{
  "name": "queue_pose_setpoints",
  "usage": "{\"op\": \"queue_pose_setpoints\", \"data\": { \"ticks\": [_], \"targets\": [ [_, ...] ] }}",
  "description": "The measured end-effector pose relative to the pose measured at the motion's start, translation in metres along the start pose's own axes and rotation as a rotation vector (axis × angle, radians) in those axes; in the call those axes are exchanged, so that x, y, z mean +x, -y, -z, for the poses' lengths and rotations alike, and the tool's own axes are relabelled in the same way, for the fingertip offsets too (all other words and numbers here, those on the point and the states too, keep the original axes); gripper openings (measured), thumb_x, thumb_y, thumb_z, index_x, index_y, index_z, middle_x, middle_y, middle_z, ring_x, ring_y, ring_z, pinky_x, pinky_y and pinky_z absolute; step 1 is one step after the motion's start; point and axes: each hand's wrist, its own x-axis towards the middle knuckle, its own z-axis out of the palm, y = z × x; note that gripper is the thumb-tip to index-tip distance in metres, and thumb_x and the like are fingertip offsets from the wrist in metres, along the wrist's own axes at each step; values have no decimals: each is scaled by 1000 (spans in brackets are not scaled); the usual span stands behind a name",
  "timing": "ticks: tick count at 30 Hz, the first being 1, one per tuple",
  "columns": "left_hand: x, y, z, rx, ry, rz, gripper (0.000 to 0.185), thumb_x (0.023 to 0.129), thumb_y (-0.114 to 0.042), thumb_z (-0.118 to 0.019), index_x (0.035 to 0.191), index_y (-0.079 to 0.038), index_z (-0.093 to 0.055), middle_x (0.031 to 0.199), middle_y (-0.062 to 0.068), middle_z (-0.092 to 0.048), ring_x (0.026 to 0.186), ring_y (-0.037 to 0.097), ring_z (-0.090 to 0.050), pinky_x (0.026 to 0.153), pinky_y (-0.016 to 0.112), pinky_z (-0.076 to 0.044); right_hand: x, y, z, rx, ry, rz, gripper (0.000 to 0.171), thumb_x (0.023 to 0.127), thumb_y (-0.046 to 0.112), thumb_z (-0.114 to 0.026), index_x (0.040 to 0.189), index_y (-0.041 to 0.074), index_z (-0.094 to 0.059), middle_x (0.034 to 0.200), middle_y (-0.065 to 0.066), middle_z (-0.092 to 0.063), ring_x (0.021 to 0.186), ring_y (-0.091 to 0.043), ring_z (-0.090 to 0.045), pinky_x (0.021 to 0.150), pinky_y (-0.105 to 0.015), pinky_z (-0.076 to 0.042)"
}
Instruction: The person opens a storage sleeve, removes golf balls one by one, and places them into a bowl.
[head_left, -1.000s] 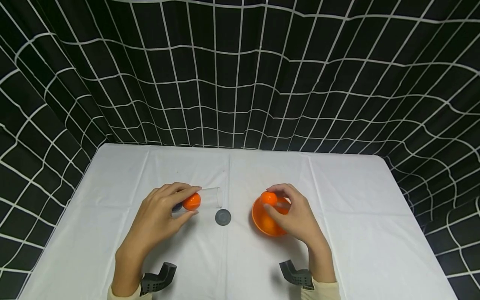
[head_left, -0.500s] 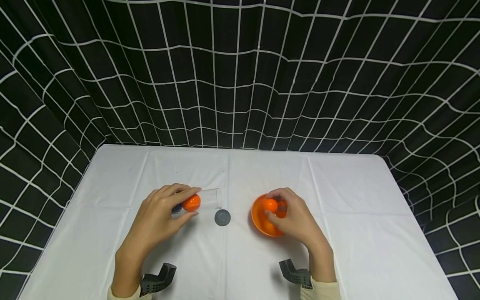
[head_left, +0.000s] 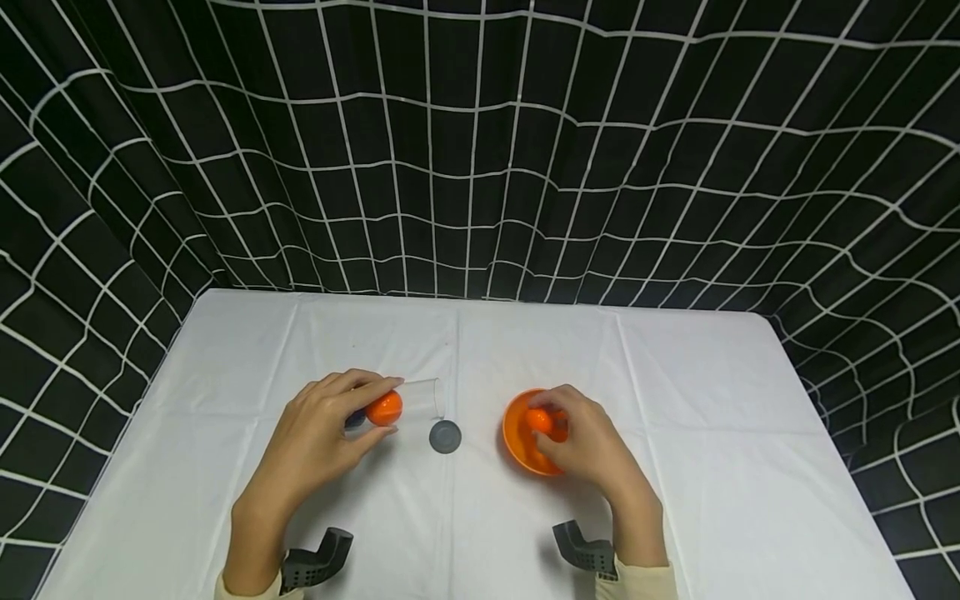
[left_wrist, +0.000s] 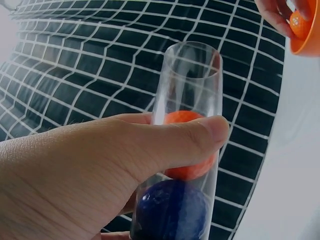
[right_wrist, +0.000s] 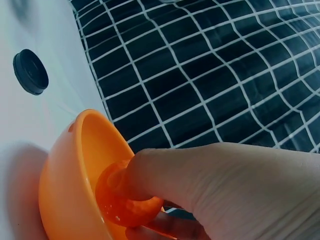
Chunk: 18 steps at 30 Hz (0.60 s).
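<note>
My left hand grips a clear plastic tube lying on its side on the white table. Inside the tube sit an orange ball and, deeper in, a dark blue ball; my thumb lies across the orange ball. My right hand reaches into an orange bowl and pinches an orange ball just inside the rim. In the right wrist view the fingers wrap that ball inside the bowl.
A round dark grey cap lies on the table between the tube's open mouth and the bowl, also visible as the cap. A black curtain with a white grid hangs behind and beside the table.
My right hand has lowered its orange ball from above the bowl's rim down into the bowl. The left hand and the tube have stayed in place.
</note>
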Motion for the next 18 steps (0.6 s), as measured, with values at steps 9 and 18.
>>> {"op": "queue_pose_setpoints", "data": {
  "ticks": [9,18],
  "targets": [
    [1,-3,0,1,-1,-4,52,82,-21,-92,131,-25,-76,120,-3,-76,113,23,-72,93,51,-58,-2,4,6,-17,-23,-25,38,85,0,-79,122,4,-74,121,-14,-73,116,-35,-69,108,-55,-54],
    [7,-5,-5,-21,75,-24,53,88,-32,-87,139,-26,-71,128,-5,-74,120,24,-71,102,53,-56,-3,14,6,39,-171,35,29,95,10,-78,123,8,-75,122,-7,-74,116,-29,-71,106,-51,-57]
  ]
}}
